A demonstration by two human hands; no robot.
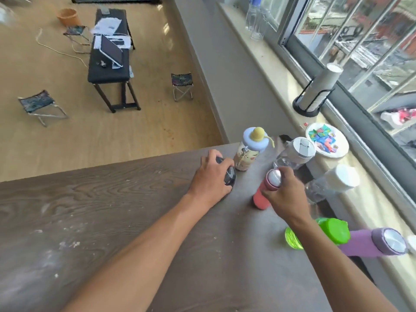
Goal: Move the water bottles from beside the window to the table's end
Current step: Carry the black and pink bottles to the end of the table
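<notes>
On the brown table (pixel 112 210), a black bottle (pixel 230 176) is gripped by the left hand (pixel 210 176) near the far end. To its right, the pink bottle (pixel 265 190) is clasped at its cap by the right hand (pixel 286 194). Both should be set upright and released gently, clear of neighbouring bottles.
</notes>
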